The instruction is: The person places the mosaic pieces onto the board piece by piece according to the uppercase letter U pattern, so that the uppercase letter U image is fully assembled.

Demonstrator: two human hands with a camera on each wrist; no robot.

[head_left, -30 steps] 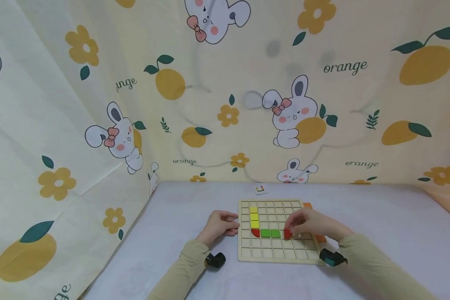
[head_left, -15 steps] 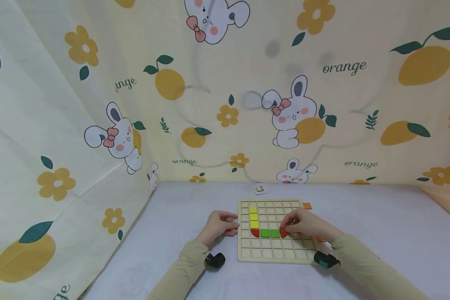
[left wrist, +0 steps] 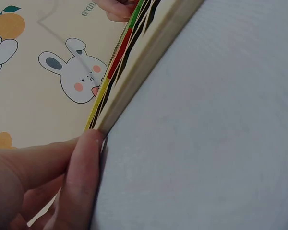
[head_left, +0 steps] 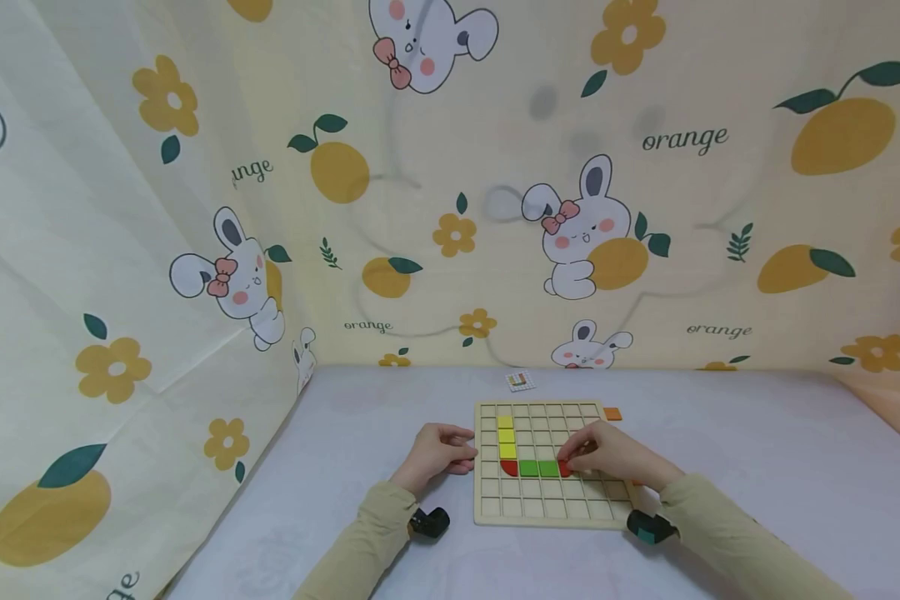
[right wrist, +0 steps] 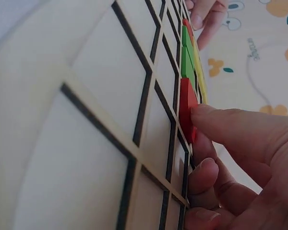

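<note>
Head view: wooden grid board (head_left: pixel 555 507) lies flat on the white-covered table (head_left: pixel 382 558).
Right hand (head_left: pixel 607 454): gripping; thumb and fingers pinch the right red piece (right wrist: pixel 186 110) over the board's right half.
Right red piece, position: just beside the right green tile, at the right end of the row; whether it is fully seated in its cell cannot be told.
Left hand (head_left: pixel 437 452): fingers relaxed, touching the board's left edge; no piece held.
Green tiles (head_left: pixel 538 468): two, side by side in the row, left of the pinched piece.
Left red piece (head_left: pixel 509 468): at the left end of the row, one side rounded.
Yellow tiles (head_left: pixel 506 436): three, in a column running from the left red piece toward the far side.
Orange tile (head_left: pixel 612 414): on the table by the board's far right corner; a second orange bit shows partly behind the right hand.
Patterned card (head_left: pixel 520 381): on the table, beyond the board's far edge.
Wrist devices (head_left: pixel 429 522): black, one on each wrist, below tan sleeves (head_left: pixel 367 537).
Backdrop (head_left: pixel 420 167): cream cloth printed with rabbits, oranges and flowers.
</note>
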